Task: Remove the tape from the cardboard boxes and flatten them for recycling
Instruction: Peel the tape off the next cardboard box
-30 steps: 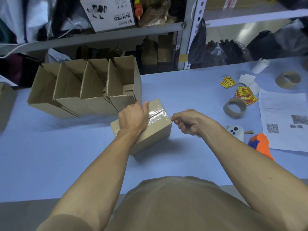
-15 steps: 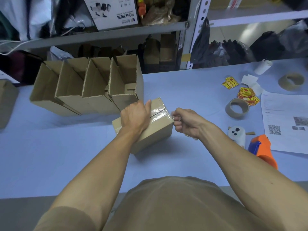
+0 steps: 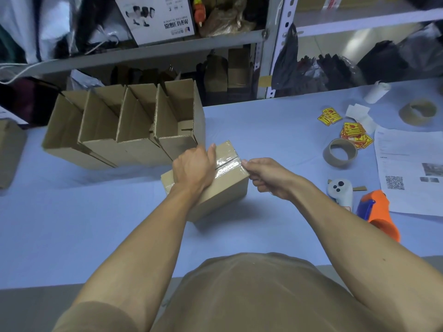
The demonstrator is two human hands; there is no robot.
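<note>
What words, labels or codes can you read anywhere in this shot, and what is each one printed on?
White carton on the shelf: Chinese characters, upside down, too blurred to quote.
Paper sheet on the table: a QR code and small print, too small to read.
Yellow and red stickers: markings too small to read.
Taped cardboard box under the left hand and by the right hand: no text visible.

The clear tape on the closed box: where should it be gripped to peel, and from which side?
Pinch the clear tape at its end on the closed box's right top edge, coming from the right, where the right hand already is. The strip runs along the centre seam, and the left hand presses the lid.
</note>
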